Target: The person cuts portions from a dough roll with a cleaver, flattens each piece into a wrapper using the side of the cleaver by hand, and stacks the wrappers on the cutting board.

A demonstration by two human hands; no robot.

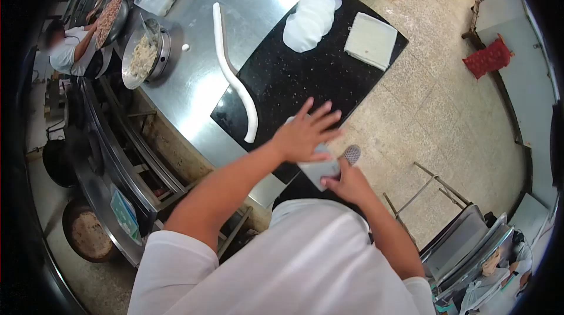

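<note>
Fingers spread wide, the left hand (308, 136) is over the blade (317, 172) that the right hand (351, 183) grips, at the near end of the black board (282, 83). Left lies a dough rope (226, 71); far, white rounds (310, 21) overlap.

Glossy metal tabletop (188, 91); smooth black slab (288, 83) (perhaps stone); matt, smooth dough rope (222, 56).

White dough rope (225, 68); black board (282, 83), white-speckled.
</note>
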